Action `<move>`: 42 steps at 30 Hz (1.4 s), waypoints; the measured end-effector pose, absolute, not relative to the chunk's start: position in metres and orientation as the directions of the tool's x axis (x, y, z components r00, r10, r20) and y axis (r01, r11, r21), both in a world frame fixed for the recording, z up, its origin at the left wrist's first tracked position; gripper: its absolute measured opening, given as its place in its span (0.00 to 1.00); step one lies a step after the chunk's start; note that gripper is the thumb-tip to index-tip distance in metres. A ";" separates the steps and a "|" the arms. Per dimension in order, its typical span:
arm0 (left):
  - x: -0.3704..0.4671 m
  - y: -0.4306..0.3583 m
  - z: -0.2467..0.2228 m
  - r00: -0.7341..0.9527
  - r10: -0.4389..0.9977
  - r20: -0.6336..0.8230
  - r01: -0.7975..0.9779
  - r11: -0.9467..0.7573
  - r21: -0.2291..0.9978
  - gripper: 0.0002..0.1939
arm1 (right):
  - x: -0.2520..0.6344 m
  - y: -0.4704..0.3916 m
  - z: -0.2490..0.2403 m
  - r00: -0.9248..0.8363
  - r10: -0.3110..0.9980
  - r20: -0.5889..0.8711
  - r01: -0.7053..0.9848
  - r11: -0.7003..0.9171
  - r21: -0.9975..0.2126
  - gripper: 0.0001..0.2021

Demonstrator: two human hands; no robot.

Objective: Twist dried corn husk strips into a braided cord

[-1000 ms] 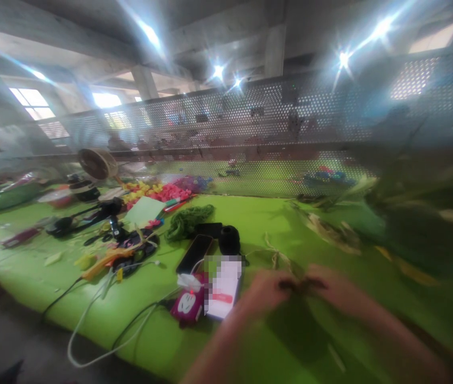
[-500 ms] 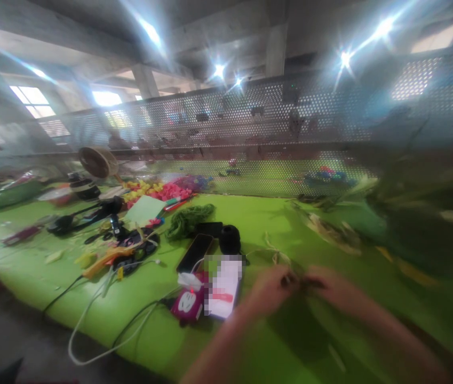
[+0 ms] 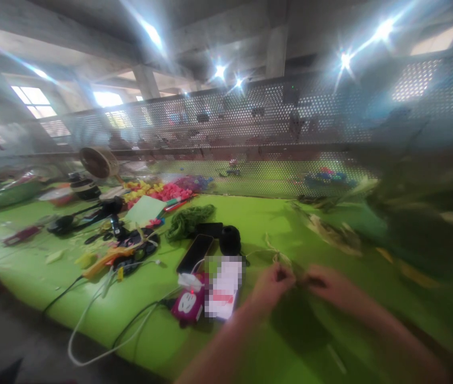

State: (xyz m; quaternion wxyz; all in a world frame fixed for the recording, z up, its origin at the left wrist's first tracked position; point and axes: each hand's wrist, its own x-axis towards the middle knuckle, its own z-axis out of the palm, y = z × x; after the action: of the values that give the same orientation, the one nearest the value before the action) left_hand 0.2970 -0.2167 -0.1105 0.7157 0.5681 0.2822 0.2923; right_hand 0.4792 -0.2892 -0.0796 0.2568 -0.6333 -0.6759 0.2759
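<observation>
My left hand (image 3: 275,284) is closed in a pinch low over the green table. Out of its fingertips, away from me, stick pale dry fibre strips (image 3: 276,249) that look like husk. Just to the right, my right hand (image 3: 324,282) has its fingers pressed together and facing the left one, with a small gap between them. What the right fingers hold is blurred. A lit phone (image 3: 223,298) lies left of my left hand, beside a purple power bank (image 3: 188,308). Behind it stands a black ball of thread (image 3: 230,240).
A loose husk-like bundle (image 3: 336,233) lies at the back right, near a large dark bag (image 3: 422,218). To the left are a dark phone (image 3: 195,254), green yarn (image 3: 189,220), an orange-handled glue gun (image 3: 106,262) and cables. A perforated metal screen (image 3: 242,128) runs along the back.
My two hands have drawn slightly apart, and the left has turned a little. The things on the table have stayed in place.
</observation>
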 end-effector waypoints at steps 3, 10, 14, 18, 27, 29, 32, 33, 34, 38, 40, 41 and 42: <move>0.298 -0.217 -0.110 0.683 0.728 -0.056 -0.162 0.226 0.961 0.13 | 0.476 -0.290 -0.081 -0.064 0.998 -0.003 0.728 0.045 -0.684 0.07; 0.297 -0.218 -0.103 0.683 0.717 -0.142 -0.185 0.358 0.915 0.14 | 0.477 -0.289 -0.080 -0.056 0.998 0.001 0.730 0.042 -0.682 0.08; 0.296 -0.217 -0.105 0.726 0.676 -0.131 -0.201 0.390 0.899 0.12 | 0.476 -0.288 -0.079 -0.001 0.999 0.037 0.730 0.026 -0.683 0.06; 0.296 -0.215 -0.109 0.707 0.694 -0.133 -0.127 0.310 0.942 0.08 | 0.475 -0.288 -0.080 0.074 0.995 0.060 0.715 -0.012 -0.699 0.07; 0.297 -0.214 -0.124 0.651 0.732 -0.200 0.001 0.262 0.965 0.11 | 0.465 -0.291 -0.055 0.144 0.989 0.040 0.571 -0.050 -0.819 0.08; 0.298 -0.214 -0.123 0.652 0.735 -0.185 0.007 0.239 0.971 0.11 | 0.461 -0.292 -0.052 0.153 0.988 0.018 0.530 -0.067 -0.845 0.08; 0.298 -0.215 -0.121 0.650 0.735 -0.193 0.049 0.212 0.976 0.10 | 0.458 -0.291 -0.052 0.160 0.987 -0.008 0.477 -0.084 -0.875 0.09; 0.298 -0.215 -0.120 0.648 0.736 -0.193 0.062 0.202 0.977 0.10 | 0.457 -0.290 -0.053 0.166 0.986 -0.010 0.465 -0.087 -0.881 0.09; 0.298 -0.216 -0.119 0.651 0.734 -0.193 0.069 0.196 0.978 0.10 | 0.456 -0.290 -0.054 0.175 0.985 -0.008 0.457 -0.088 -0.885 0.10; 0.299 -0.217 -0.116 0.682 0.708 -0.180 0.062 0.190 0.980 0.10 | 0.453 -0.289 -0.054 0.202 0.979 -0.015 0.420 -0.101 -0.902 0.09; 0.299 -0.218 -0.116 0.688 0.708 -0.159 0.052 0.170 0.984 0.10 | 0.452 -0.290 -0.053 0.207 0.978 -0.024 0.401 -0.107 -0.910 0.09; 0.299 -0.218 -0.116 0.684 0.714 -0.149 0.047 0.161 0.986 0.10 | 0.453 -0.290 -0.052 0.210 0.977 -0.026 0.393 -0.108 -0.913 0.09; 0.299 -0.218 -0.116 0.678 0.721 -0.144 0.041 0.159 0.986 0.10 | 0.453 -0.291 -0.052 0.218 0.976 -0.026 0.387 -0.111 -0.915 0.08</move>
State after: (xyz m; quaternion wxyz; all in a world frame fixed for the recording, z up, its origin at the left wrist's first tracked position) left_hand 0.2990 -0.2177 -0.1163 0.6920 0.6002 0.3173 0.2454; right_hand 0.4533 -0.2910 -0.0522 0.4197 -0.6579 -0.5180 0.3503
